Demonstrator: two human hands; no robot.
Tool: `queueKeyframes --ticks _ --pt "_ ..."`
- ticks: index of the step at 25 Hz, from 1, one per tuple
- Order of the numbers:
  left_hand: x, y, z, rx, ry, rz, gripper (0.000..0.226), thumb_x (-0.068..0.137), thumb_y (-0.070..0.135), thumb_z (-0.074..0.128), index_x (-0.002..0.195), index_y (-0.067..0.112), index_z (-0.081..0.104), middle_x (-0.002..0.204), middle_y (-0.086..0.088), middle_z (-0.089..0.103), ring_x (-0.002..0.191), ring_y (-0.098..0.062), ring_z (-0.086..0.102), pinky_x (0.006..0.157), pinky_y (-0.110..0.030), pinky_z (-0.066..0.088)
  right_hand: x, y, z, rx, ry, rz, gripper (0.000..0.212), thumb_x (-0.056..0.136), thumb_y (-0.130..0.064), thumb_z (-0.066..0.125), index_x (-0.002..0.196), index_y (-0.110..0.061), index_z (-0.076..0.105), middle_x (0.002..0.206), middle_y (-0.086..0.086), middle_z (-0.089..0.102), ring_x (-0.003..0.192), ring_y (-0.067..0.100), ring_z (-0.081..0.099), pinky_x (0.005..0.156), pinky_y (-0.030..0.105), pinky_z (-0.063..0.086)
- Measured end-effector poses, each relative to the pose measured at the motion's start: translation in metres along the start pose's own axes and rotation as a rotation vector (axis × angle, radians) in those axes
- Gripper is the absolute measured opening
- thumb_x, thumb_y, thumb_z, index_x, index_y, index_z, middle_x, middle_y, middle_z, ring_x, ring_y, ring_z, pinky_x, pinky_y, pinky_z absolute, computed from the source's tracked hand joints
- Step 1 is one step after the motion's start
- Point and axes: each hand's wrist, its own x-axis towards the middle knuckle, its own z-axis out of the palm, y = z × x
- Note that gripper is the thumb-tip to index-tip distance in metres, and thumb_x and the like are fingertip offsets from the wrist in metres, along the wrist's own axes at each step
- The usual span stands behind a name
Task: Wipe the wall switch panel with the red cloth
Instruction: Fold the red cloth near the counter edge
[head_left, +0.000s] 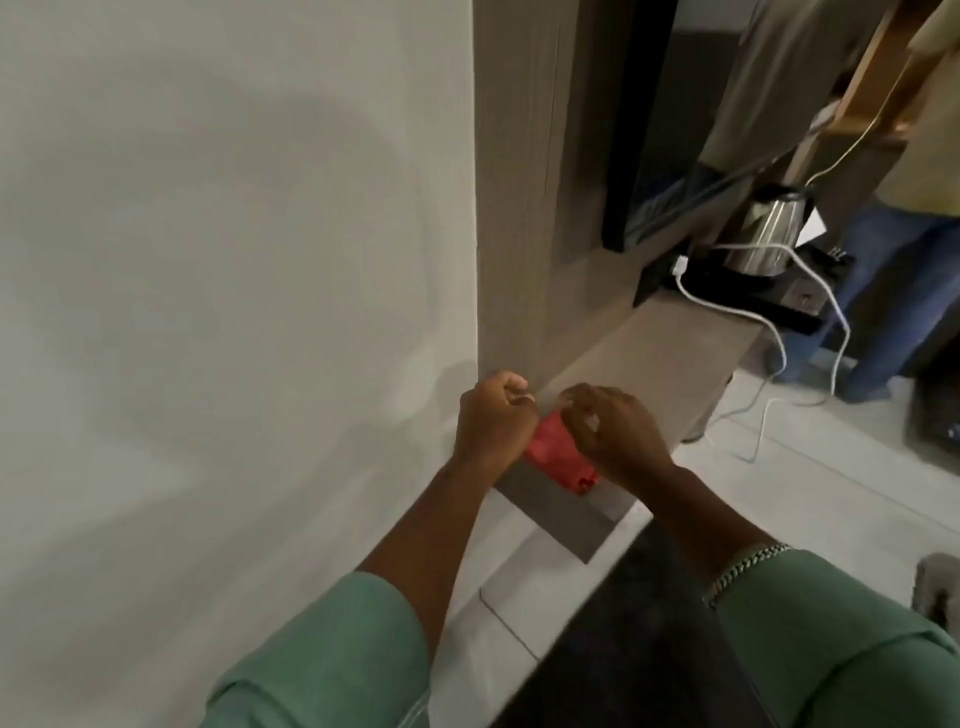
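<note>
A crumpled red cloth (558, 454) hangs between my two hands over the near end of a low wooden counter (665, 358). My left hand (493, 421) is closed on the cloth's left edge, close to the wall corner. My right hand (613, 431) pinches the cloth's upper right part with fingers curled. Most of the cloth is hidden behind both hands. No wall switch panel is visible in this view.
A plain white wall (234, 260) fills the left. A wood-grain pillar (514, 182) rises behind my hands. Further along the counter stand a steel kettle (769, 234) on a black tray, a white cable (810, 322), and a person in jeans (898, 291). A dark mat (623, 649) lies on the floor.
</note>
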Motion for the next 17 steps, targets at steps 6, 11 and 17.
queueKeyframes --ticks 6,11,17 --pt "0.018 -0.075 0.072 -0.064 -0.053 -0.353 0.038 0.086 0.028 0.066 0.120 0.011 0.059 0.103 0.000 0.058 0.100 -0.024 0.058 0.085 -0.029 0.043 -0.010 0.074 0.082 -0.116 -0.144 0.098 0.041 0.099 -0.035 0.052 0.134 -0.015 0.055 0.140 0.017 0.055 0.120 0.040 0.053 0.101 0.047 0.046" --pt "0.015 -0.087 0.101 -0.521 -0.043 -0.611 0.052 0.088 0.027 0.068 0.133 0.006 0.050 0.126 -0.016 0.064 0.108 -0.034 0.066 0.093 -0.047 0.057 -0.022 0.076 0.094 -0.049 -0.045 0.080 0.039 0.096 -0.033 0.059 0.128 -0.012 0.060 0.135 0.019 0.060 0.115 0.040 0.056 0.098 0.047 0.047" --pt "-0.011 -0.077 0.068 -0.622 -0.023 -0.595 0.047 0.083 0.011 0.071 0.128 0.009 0.057 0.121 -0.018 0.067 0.107 -0.036 0.065 0.088 -0.052 0.059 -0.052 0.034 0.078 -0.034 -0.053 -0.092 0.040 0.093 -0.029 0.064 0.128 -0.011 0.058 0.140 0.018 0.056 0.123 0.039 0.054 0.100 0.050 0.045"
